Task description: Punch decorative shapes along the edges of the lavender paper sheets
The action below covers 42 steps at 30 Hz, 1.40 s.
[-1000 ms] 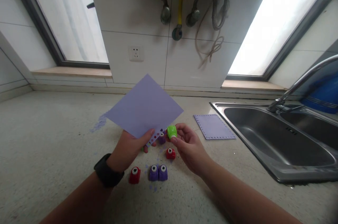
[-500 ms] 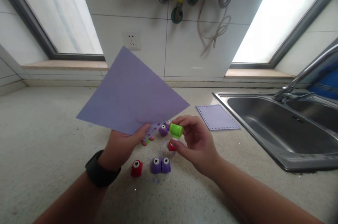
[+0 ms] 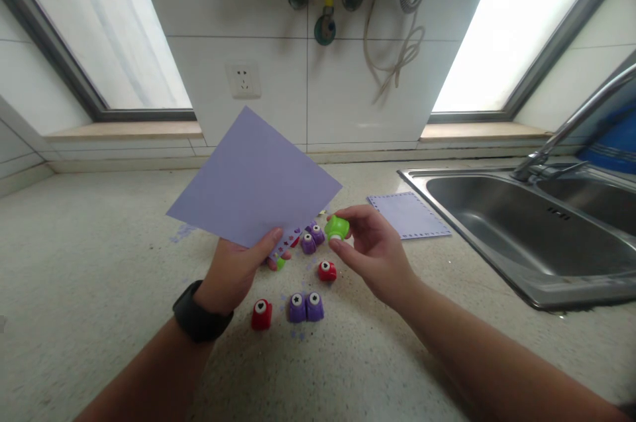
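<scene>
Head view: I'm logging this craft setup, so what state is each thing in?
lilac sheet, held up off the counter, tilted.
left hand, shut on the lilac sheet's lower edge.
green punch, lifted, near the sheet's right corner.
right hand, pinching the green punch.
purple punch pair, upright on the counter, touching each other.
punched sheet, lying flat, border punched.

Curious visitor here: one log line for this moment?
left hand: holds purple paper | right hand: pinches green punch | counter: spare punches
</scene>
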Available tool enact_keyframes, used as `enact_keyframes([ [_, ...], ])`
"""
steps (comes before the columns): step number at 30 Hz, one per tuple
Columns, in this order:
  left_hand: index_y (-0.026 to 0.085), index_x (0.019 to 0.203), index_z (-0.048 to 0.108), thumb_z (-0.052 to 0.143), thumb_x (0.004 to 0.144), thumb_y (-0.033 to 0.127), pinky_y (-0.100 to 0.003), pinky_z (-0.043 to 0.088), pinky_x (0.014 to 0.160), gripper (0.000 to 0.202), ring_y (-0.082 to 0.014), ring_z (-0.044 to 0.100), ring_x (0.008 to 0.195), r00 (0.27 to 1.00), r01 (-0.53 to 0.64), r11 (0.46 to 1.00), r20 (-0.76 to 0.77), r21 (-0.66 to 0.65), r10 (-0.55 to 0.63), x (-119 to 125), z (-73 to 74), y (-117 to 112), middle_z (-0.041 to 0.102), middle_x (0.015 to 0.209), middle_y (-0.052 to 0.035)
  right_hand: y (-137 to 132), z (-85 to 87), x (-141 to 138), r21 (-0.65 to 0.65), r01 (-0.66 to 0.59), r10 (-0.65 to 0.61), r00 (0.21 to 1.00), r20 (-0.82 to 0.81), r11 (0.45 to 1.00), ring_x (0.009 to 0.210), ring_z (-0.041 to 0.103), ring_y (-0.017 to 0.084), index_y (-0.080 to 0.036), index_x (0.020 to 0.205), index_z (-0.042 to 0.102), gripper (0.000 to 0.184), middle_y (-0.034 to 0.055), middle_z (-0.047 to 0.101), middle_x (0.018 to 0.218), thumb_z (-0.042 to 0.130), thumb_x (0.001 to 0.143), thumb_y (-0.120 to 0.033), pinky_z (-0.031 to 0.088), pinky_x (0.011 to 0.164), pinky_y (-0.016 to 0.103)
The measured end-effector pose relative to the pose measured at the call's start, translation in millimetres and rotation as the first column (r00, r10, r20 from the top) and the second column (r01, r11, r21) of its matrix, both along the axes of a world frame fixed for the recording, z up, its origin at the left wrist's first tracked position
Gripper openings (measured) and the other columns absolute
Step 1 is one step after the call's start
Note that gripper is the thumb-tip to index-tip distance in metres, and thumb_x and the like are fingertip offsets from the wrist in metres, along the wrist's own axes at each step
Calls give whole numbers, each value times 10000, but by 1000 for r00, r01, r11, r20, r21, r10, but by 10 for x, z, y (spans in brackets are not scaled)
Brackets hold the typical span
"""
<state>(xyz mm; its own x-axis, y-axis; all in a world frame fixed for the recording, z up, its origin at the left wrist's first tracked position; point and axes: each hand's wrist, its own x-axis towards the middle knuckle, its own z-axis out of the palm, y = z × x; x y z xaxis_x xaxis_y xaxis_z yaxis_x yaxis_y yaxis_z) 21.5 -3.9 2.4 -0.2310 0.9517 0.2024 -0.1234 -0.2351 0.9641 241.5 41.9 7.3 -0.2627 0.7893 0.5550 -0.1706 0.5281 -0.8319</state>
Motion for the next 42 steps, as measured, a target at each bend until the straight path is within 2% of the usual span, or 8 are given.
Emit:
enact_keyframes([
  [4, 179, 967, 697, 795, 806, 322, -228, 514, 416, 237, -188, 729, 579, 1000, 27, 1000, -10, -16, -27, -17, 4, 3, 758, 808, -25, 73, 47, 18, -222, -92, 40, 973, -227, 971, 834, 630, 137, -273, 980, 667, 319, -6, 665, 945, 859, 735, -200, 543, 804, 314],
  [8, 178, 955, 685, 793, 812, 318, -228, 506, 414, 227, -177, 713, 554, 999, 36, 999, 0, -9, -36, -30, -1, 27, 744, 762, -4, 82, 145, 55, -256, -136, 53, 950, -307, 957, 840, 633, 119, -327, 1119, 700, 450, -25, 653, 971, 870, 715, -225, 554, 826, 291],
  [13, 172, 946, 680, 784, 822, 305, -221, 499, 424, 209, -155, 687, 533, 999, 38, 999, 7, -12, -38, -50, -9, 55, 719, 700, 20, 107, 150, 85, -270, -162, 92, 962, -256, 949, 876, 664, 138, -295, 1056, 716, 345, -6, 716, 947, 856, 743, -259, 556, 868, 322],
  [16, 173, 975, 669, 793, 814, 287, -225, 510, 430, 232, -149, 680, 533, 999, 20, 1000, 37, 1, -20, -65, 6, 74, 711, 720, 27, 129, 101, 85, -243, -144, 113, 984, -136, 959, 839, 670, 142, -258, 1042, 686, 356, 3, 718, 931, 864, 734, -262, 564, 841, 338],
  [19, 173, 990, 669, 817, 782, 271, -222, 511, 402, 273, -137, 665, 514, 996, -47, 998, 84, 37, 44, -83, 34, 110, 716, 781, 17, 57, 72, 23, -131, -86, 108, 979, 171, 988, 866, 661, 173, -220, 1057, 674, 361, 36, 713, 962, 848, 747, -278, 551, 852, 386],
  [25, 181, 1037, 670, 835, 751, 275, -177, 481, 363, 343, -110, 647, 495, 985, -117, 990, 138, 79, 105, -114, 68, 184, 709, 802, 25, -265, 63, -255, 86, -151, 63, 775, 629, 985, 945, 637, 233, -210, 1015, 692, 270, 72, 707, 1002, 798, 796, -326, 504, 878, 422],
  [36, 170, 1027, 664, 841, 729, 298, -184, 490, 394, 370, -103, 653, 498, 980, -161, 982, 137, 103, 146, -167, 33, 251, 729, 837, 8, -327, 72, -383, 273, -430, 30, 578, 816, 861, 982, 606, 247, -217, 1081, 741, 211, 57, 745, 936, 631, 927, -312, 441, 934, 423],
  [42, 176, 1036, 662, 838, 739, 271, -186, 489, 395, 358, -111, 660, 505, 980, -156, 983, 138, 99, 142, -184, 37, 243, 731, 820, 20, -76, 228, -97, 306, -291, -94, 567, 818, 907, 1018, 615, 231, -190, 1117, 707, 268, 81, 731, 1044, 479, 979, -162, 477, 919, 407],
])
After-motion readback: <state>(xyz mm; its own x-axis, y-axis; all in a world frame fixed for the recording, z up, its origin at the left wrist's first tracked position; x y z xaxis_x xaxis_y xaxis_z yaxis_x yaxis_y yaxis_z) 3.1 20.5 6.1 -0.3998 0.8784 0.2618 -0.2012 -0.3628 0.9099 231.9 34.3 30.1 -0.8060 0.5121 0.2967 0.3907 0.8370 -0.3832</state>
